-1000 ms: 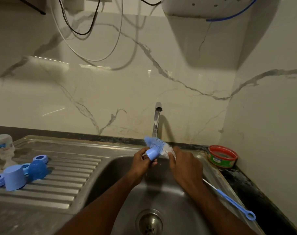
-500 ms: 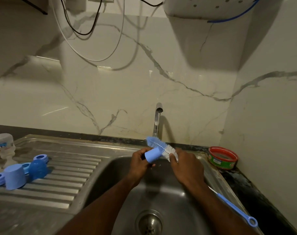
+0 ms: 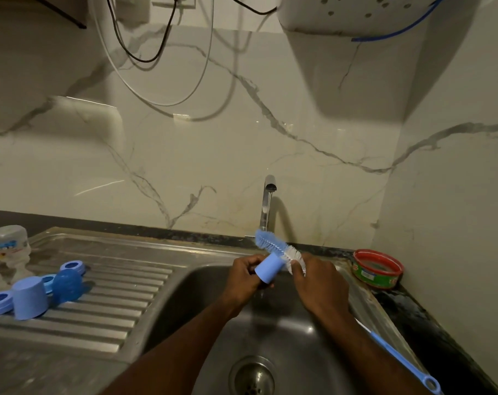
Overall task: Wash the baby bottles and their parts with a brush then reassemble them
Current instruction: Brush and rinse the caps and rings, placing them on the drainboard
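Over the sink (image 3: 307,323): the left hand (image 3: 243,276) curls round a small blue cap (image 3: 269,267), just below the tap (image 3: 266,203).
Brush (image 3: 279,248): the right hand (image 3: 317,280) clamps its wire stem close to the bristles, which lie against the cap's side; the long handle trails back past the wrist.
Handling: the cap looks light, stiff and likely slippery when wet; best held by its sides.
Left of the sink: more blue parts (image 3: 31,297) wait on the drainboard (image 3: 105,309).

caps (image 3: 30,297) on drainboard (image 3: 105,309) left of sink (image 3: 202,297), tin (image 3: 377,269) right
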`<state>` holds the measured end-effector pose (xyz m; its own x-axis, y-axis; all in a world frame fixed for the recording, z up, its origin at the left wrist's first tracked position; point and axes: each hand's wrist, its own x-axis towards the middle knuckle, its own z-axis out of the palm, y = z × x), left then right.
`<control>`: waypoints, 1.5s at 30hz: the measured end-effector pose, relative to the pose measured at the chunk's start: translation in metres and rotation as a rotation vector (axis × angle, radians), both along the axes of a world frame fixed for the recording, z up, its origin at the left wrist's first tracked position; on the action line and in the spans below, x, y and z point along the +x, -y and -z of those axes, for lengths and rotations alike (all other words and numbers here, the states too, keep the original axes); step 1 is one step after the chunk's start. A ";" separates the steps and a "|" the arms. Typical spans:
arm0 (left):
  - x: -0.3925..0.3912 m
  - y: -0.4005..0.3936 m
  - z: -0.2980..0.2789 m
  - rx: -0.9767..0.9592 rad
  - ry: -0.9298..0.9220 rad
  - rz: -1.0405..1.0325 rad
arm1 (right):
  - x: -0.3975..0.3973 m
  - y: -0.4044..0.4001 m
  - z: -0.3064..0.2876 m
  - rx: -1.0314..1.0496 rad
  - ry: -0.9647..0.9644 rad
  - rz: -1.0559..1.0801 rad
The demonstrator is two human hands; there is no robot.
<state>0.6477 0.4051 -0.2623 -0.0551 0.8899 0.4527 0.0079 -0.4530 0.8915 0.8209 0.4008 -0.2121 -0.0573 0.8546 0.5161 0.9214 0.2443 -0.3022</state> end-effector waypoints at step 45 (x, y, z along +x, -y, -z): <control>0.001 -0.005 0.004 -0.235 -0.012 0.056 | -0.008 0.008 0.002 0.011 0.033 -0.031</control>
